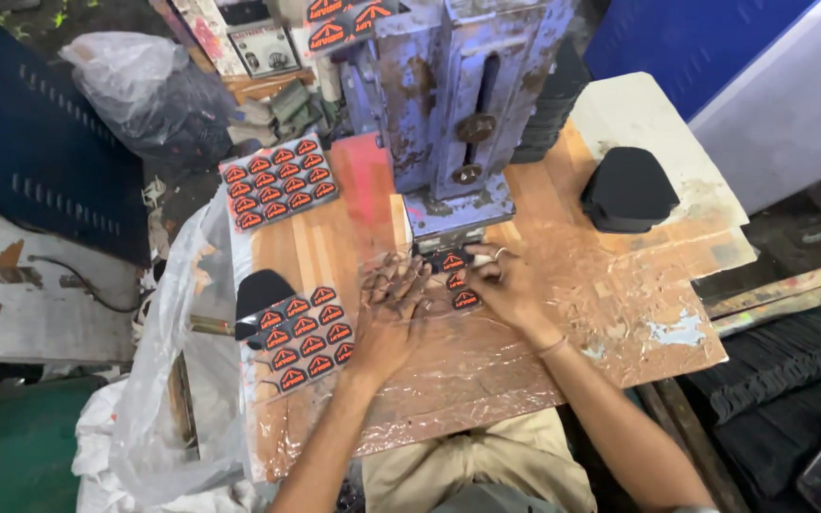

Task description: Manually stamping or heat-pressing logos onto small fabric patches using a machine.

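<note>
The left hand (387, 309) lies flat on the wooden table (563, 313), which is covered with a wrinkled clear plastic film. Its fingers are spread a little and point toward 12 o'clock, and the fingertips press on a clear sheet with black and orange patches (453, 275), just under the blue press machine (458, 114). The right hand (505, 285) is at 3 o'clock from the left hand, very near it. Its fingers are bent and touch the same sheet from the right side; whether they pinch the edge of the sheet or only push on it, I cannot tell.

The sheet lies between the two hands, at 6 o'clock from the foot of the press, partly hidden by the fingers.

At 9 o'clock from the left hand there is a second sheet of patches (308, 337) with some rows of them, and beside it one black blank piece (260, 290). At 11 o'clock, further away, a third sheet of patches (280, 180) lies on the table corner. At 2 o'clock from the right hand stands a stack of black blanks (627, 190). A big clear plastic bag (178, 380) hangs at the left edge of the table
</note>
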